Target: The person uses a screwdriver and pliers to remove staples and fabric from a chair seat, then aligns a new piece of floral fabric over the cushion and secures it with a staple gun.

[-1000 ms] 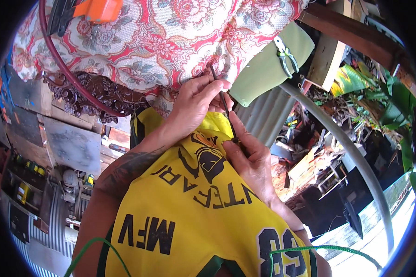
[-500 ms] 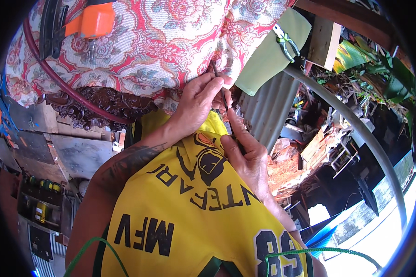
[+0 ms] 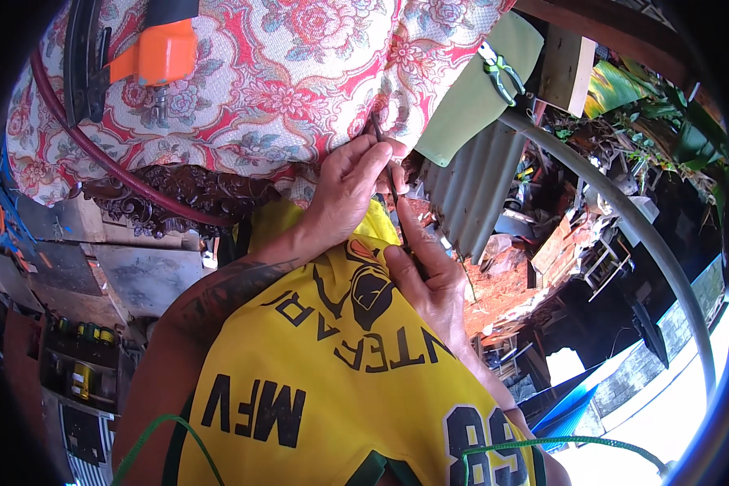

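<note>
A thin dark rod-like tool [image 3: 392, 185] slants from my right hand up to the edge of the flowered fabric [image 3: 292, 97]. My right hand [image 3: 433, 279] is closed around its lower part, the index finger stretched along it. Beside the fabric's front corner, my left hand [image 3: 344, 178] is closed in a pinch, thumb and index finger against the tool's upper part. Its dark tip lies against the cloth. What the other left fingers touch is partly hidden. The exact kind of tool cannot be made out.
An orange and black air tool [image 3: 166, 57] lies on the fabric, a dark red hose [image 3: 97, 150] beside it. Carved dark wood [image 3: 178, 194] shows beneath. Green-handled pliers [image 3: 502, 74] rest on a pale green panel [image 3: 470, 105]. A grey pipe [image 3: 624, 202] curves at right.
The view has shifted slightly, so the orange tool and hose appear a little lower and further left. Both hands keep nearly the same grip and place at the fabric edge.
</note>
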Tool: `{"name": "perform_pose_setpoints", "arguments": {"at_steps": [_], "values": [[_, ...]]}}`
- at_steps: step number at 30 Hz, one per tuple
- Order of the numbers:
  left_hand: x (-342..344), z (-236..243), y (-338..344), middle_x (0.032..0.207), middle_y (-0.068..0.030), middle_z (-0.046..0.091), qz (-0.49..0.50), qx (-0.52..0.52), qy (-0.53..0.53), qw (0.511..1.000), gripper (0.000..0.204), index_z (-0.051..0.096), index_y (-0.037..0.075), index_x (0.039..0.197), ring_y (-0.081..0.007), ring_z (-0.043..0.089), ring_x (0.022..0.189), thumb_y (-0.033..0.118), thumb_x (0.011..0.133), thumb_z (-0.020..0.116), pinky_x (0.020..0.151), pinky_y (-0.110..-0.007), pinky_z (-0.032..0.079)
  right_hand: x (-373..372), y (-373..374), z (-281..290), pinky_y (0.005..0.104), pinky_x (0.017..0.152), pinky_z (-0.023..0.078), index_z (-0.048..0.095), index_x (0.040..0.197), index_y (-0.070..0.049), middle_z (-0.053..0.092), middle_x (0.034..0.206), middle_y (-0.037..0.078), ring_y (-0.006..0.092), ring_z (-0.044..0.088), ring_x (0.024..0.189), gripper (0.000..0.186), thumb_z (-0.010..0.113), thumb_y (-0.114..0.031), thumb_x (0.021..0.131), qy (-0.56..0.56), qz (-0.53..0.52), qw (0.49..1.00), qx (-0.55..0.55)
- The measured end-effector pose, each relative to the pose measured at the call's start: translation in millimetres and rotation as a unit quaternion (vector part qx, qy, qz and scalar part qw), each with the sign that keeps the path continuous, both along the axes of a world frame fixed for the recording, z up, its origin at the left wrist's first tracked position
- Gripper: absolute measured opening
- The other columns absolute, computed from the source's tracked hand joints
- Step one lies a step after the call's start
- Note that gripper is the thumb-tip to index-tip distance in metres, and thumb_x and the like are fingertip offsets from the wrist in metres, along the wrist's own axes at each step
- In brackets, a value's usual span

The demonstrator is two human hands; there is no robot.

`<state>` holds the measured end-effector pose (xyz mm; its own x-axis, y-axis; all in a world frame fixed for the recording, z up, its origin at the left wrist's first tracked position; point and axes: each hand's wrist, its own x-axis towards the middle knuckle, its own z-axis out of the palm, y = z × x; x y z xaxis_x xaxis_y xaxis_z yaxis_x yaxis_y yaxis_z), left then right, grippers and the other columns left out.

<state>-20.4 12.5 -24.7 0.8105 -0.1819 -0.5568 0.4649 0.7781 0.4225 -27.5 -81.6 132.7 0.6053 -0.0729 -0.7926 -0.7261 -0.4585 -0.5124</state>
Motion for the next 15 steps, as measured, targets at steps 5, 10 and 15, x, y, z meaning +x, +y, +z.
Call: {"name": "perform_pose_setpoints", "arguments": {"at_steps": [5,10,15], "values": [[1,1,2,0.082,-0.0014,0.066,-0.003,-0.005,0.005,1.000,0.033,0.068,0.002,0.114,-0.0070,0.060,0.078,0.028,0.111,0.049,0.072,-0.023,0.046,-1,-2,-2,0.0191,0.073,0.047,0.048,0.155,-0.006,0.067,0.088,-0.003,0.0006,0.052,0.081,0.054,0.062,-0.007,0.103,-0.006,0.049,0.998,-0.025],[2,2,3,0.082,-0.0013,0.065,-0.007,-0.016,0.013,1.000,0.032,0.067,0.002,0.115,-0.0077,0.060,0.078,0.028,0.111,0.049,0.073,-0.024,0.047,-2,0,-2,0.0184,0.068,0.044,0.047,0.155,-0.007,0.062,0.081,-0.006,0.0006,0.048,0.075,0.056,0.063,-0.005,0.102,-0.010,0.060,0.998,-0.032],[1,-1,2,0.081,-0.0022,0.065,0.004,-0.042,0.012,0.999,0.031,0.067,0.000,0.114,-0.0089,0.062,0.078,0.025,0.111,0.050,0.073,-0.024,0.048,-2,7,-1,0.0186,0.070,0.045,0.046,0.156,-0.007,0.064,0.085,-0.005,0.0003,0.050,0.078,0.056,0.062,-0.005,0.102,-0.005,0.025,0.999,-0.022]]}}
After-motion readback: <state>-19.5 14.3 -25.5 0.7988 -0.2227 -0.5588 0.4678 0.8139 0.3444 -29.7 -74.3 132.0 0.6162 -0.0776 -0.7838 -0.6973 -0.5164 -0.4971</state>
